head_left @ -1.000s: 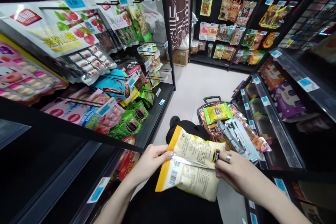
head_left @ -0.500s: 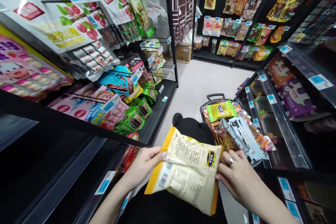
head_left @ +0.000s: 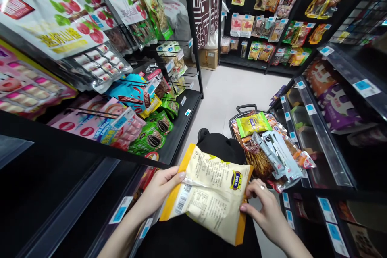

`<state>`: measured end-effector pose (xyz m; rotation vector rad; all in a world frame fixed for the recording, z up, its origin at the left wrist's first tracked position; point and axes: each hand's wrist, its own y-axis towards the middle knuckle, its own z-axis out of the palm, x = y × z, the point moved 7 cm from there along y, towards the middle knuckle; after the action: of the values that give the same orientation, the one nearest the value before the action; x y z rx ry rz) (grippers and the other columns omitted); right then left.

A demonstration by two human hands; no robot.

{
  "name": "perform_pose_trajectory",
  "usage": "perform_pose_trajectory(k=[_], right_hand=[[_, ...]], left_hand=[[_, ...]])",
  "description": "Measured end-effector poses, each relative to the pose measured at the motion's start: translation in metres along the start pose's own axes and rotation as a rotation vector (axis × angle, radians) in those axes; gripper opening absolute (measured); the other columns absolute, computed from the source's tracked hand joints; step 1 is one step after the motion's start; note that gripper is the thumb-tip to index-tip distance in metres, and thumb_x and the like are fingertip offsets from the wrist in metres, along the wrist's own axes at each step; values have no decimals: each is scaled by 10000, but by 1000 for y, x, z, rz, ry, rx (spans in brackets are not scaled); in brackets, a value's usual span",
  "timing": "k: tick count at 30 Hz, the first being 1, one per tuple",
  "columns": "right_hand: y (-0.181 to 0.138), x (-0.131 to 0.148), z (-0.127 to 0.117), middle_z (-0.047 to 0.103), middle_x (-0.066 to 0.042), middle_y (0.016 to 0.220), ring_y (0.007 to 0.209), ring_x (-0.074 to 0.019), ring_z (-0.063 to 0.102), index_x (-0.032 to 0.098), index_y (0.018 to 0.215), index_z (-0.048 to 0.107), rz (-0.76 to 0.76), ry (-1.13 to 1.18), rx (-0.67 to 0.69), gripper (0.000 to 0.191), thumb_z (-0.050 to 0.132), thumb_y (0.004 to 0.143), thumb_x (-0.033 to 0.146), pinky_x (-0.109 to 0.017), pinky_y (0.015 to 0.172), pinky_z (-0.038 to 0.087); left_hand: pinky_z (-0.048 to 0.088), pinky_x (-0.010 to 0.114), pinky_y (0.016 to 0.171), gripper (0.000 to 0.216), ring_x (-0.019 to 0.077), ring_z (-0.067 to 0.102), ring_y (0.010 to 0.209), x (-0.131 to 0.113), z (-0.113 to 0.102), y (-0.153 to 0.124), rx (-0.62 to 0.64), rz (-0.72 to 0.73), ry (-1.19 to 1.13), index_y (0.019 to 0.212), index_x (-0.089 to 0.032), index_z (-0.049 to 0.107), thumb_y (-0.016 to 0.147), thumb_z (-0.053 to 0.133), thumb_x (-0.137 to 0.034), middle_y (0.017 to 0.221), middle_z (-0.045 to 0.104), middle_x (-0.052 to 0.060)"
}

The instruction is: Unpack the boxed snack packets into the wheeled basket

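A snack bag point(head_left: 211, 197) with orange ends is held out flat over dark clothing, its cream printed back facing up. My left hand point(head_left: 165, 187) is closed on the bag's left end, thumb on top. At the opposite end, my right hand point(head_left: 264, 205), with a ring on one finger, grips the orange edge between thumb and curled fingers. Beyond the right hand stands a shopping basket point(head_left: 232, 123) filled with packaged goods. On top of its load are a green-yellow snack bag point(head_left: 254, 124) and a pale blue pack point(head_left: 282, 155).
Shelving on the left carries hanging candy packs point(head_left: 87, 40) and green snack bags point(head_left: 155, 133). Shelves on the right hold purple packs point(head_left: 341, 107). Pale floor point(head_left: 229, 88) runs between them toward a far rack of snacks. A cardboard box point(head_left: 208, 59) stands at the back.
The snack bag and both hands have shifted slightly left in view. My right hand's fingers have moved a little along the bag's edge and loosened. The surroundings have shifted slightly with the camera.
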<state>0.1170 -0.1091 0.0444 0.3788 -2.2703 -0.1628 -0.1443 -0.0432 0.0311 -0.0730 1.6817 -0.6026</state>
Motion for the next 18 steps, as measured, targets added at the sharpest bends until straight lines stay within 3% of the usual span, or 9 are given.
perform_pose_trajectory(k=[4, 9, 11, 14, 18], right_hand=[[6, 21, 2, 540, -2, 704, 645, -126, 481, 190, 734, 496, -207, -144, 73, 244, 411, 963, 197, -244, 598, 385], [-9, 57, -12, 533, -30, 641, 570, -143, 403, 150, 771, 619, -686, -581, -82, 311, 358, 923, 77, -329, 561, 300], [-14, 60, -14, 559, -38, 670, 576, -144, 397, 158, 779, 643, -784, -723, -106, 282, 406, 915, 87, -350, 578, 299], [-9, 56, -16, 584, -44, 714, 608, -151, 412, 164, 827, 639, -736, -743, -104, 239, 432, 908, 76, -349, 598, 316], [12, 41, -16, 578, -53, 760, 682, -165, 453, 148, 908, 567, -405, -383, -41, 127, 444, 925, 128, -312, 619, 357]], left_hand=[[435, 239, 574, 487, 165, 557, 663, -3, -1, -1, -13, -3, 25, 809, -131, 659, 734, 634, -612, 701, 635, 16], [431, 238, 561, 463, 162, 538, 647, -8, -5, -2, -35, 37, 126, 687, -145, 610, 753, 604, -604, 637, 582, 1], [433, 237, 570, 458, 160, 532, 654, -9, -5, -1, -30, 58, 155, 682, -148, 607, 764, 588, -598, 644, 581, 2], [417, 228, 562, 460, 150, 516, 645, -8, -4, 1, -45, 77, 209, 672, -146, 594, 783, 562, -592, 661, 588, 7], [406, 222, 562, 447, 152, 518, 655, -4, 2, 5, -29, 98, 219, 717, -143, 595, 818, 531, -575, 694, 596, 14]])
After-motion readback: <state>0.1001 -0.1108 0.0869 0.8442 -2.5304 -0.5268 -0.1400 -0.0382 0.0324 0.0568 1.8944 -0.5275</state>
